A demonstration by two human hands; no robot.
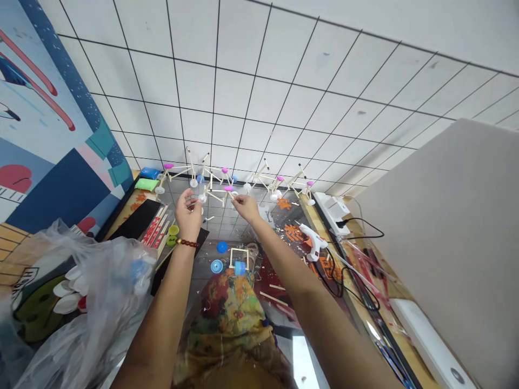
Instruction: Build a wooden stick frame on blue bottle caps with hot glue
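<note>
A small model bicycle built of pale wooden sticks, with a pink seat and white cap wheels, is held between my two hands. My left hand pinches it by the wheel at the left end, some fingers raised. At the opposite end, the fingertips of my right hand close on it near the rear wheel. Just behind stand several similar models: one with a pink seat to the left, another with a pink seat to the right. Fingers partly hide the held model's wheels.
A white glue gun lies on the right with its black cable. Nearer me are blue caps and a square stick frame. Clear plastic bags fill the left; a white power strip sits right. A tiled wall rises behind.
</note>
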